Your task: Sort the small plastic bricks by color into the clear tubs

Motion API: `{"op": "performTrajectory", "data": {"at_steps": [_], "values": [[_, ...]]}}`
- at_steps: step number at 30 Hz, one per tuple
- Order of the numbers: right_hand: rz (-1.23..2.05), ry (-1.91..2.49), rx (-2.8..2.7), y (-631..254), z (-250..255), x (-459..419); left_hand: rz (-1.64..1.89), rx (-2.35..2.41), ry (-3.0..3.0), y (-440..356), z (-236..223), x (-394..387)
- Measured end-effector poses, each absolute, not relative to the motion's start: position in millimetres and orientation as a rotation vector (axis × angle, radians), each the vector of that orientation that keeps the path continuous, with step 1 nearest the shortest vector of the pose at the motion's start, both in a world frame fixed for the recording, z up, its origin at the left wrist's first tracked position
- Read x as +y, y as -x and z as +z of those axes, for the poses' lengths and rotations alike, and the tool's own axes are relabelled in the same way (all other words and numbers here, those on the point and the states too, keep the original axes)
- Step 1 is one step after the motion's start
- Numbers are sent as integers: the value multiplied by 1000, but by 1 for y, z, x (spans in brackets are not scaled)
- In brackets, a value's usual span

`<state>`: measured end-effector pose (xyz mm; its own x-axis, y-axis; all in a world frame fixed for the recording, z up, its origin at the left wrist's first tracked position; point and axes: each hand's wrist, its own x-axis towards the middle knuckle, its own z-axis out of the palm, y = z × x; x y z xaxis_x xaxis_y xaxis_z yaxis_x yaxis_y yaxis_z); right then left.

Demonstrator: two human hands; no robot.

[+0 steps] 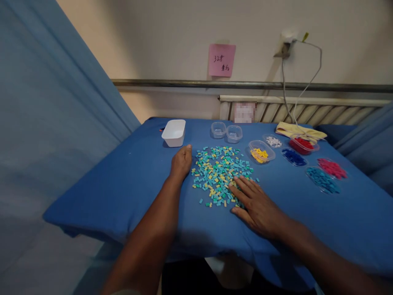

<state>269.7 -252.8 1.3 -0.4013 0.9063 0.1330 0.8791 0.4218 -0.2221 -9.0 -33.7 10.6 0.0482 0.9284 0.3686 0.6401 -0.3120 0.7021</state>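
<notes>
In the head view, the loose blocks [218,169] lie spread over the middle of the frame, turquoise, green and pale yellow mixed, on the blue cover of the table [129,196]. The left hand [181,162] stands on its edge just beside the left side of the spread, thumb uppermost; its other fingers are mostly hidden, so whether they are apart, together or closed on something cannot be told. The right hand [260,211] lies palm down over the lower right part of the spread, its fingers extended and a little apart, the thumb well out from them, the tips over the blocks.

Above the left hand, left of the frame's centre, stands a white tub [174,141]. At upper centre, two clear tubs [218,130] [234,135] sit side by side. To the right of the spread, a clear tub holds yellow blocks [259,155]; farther right are white blocks [273,141], red blocks [303,143], dark blue blocks [294,157], pink blocks [332,168] and teal blocks [322,179], each colour in its own container. A folded yellow cloth [291,130] lies behind them at the table's far edge. A pink note [221,60] hangs at upper centre, above a rail [184,83].
</notes>
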Motion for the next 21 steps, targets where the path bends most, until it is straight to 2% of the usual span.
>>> {"op": "performTrajectory", "data": {"at_steps": [6, 11, 16, 19, 21], "values": [[274, 1449, -2474, -244, 6, -250, 1128, 1580, -1992, 9, 8, -32], [367, 1361, -2548, -208, 19, -204, 1138, 1544, -2021, 9, 8, -31], [393, 1589, -2442, -209, 23, -152, 1128, 1526, -2030, 11, 8, -29], [399, 1721, -2350, -221, 24, -152, 1125, 1525, -2012, 11, 8, -27], [408, 1654, -2365, -226, 25, -164, 1113, 1521, -2018, 10, 9, -27]]}}
